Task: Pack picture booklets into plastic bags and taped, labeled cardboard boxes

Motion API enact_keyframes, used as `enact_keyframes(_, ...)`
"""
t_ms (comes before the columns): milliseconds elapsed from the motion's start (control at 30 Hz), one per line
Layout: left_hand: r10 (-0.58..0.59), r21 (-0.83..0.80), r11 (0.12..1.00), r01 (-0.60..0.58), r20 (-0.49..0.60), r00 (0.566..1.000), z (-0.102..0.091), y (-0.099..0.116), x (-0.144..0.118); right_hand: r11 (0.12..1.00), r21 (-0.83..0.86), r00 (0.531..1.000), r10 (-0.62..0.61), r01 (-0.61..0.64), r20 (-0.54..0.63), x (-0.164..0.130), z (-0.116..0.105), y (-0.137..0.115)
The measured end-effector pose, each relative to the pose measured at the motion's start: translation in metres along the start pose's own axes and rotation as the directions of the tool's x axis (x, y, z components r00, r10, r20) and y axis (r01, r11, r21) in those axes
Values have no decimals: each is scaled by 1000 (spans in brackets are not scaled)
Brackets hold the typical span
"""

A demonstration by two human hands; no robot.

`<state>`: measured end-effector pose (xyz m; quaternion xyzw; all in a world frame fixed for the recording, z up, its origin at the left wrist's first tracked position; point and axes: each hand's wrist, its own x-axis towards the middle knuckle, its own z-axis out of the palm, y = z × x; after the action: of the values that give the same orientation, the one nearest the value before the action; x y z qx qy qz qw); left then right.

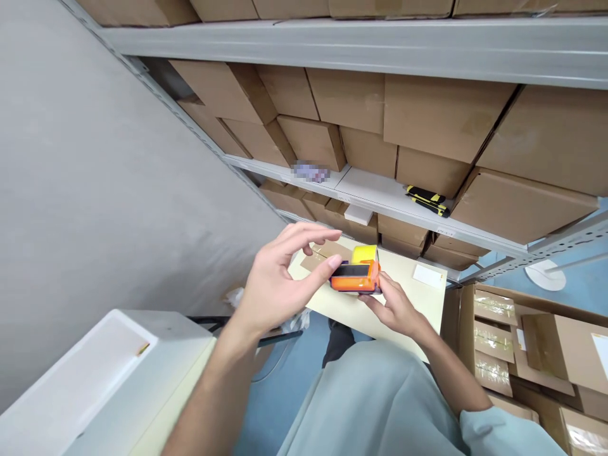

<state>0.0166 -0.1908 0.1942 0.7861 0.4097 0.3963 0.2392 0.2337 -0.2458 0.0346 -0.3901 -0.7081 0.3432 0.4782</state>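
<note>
My right hand grips an orange handheld device with a dark top, probably a price label gun. A yellow roll or cover sticks up at its far side. To the left, my left hand is open, its fingers stretched out and curved above the device's left end. The thumb tip lies at or very near that end; contact is unclear. Below the device is a pale yellow tabletop, with a flat brown cardboard piece and a white label or card on it.
Metal shelving packed with cardboard boxes rises ahead. Black-and-yellow box cutters lie on one shelf. At right stands a large open carton of smaller taped boxes. A white bin-like unit and the wall are at left.
</note>
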Motion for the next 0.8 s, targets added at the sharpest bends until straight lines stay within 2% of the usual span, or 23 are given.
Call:
enact_keyframes(133, 81, -1, 997, -82, 172, 982, -5, 11, 11, 988, -102, 993, -118, 119, 17, -3, -10, -6)
enact_keyframes(233, 92, -29, 996, -88, 236, 967, -4, 11, 10, 981, -145, 992, -126, 128, 24, -5, -12, -8)
enact_keyframes(400, 54, 33, 998, -62, 200, 978, 7, 2, -5, 989, -148, 994, 3, 12, 105, -12, -10, -2)
enact_keyframes(500, 12, 56, 998, -24, 208, 978, 15, -14, -22, 987, -135, 972, 115, -88, 204, -32, -12, 8)
enact_keyframes(567, -66, 53, 997, 57, 183, 981, 19, -32, -34, 972, -155, 926, 218, -178, 307, -51, -17, 15)
enact_keyframes(633, -203, 49, 979, 198, 128, 971, 26, -58, -45, 936, -202, 850, 346, -287, 396, -68, -24, 23)
enact_keyframes(700, -357, 21, 934, 357, 94, 929, 39, -95, -56, 879, -240, 759, 477, -412, 443, -78, -30, 32)
enact_keyframes(800, -541, -89, 830, 551, 111, 834, 73, -162, -71, 778, -233, 642, 618, -584, 454, -74, -36, 52)
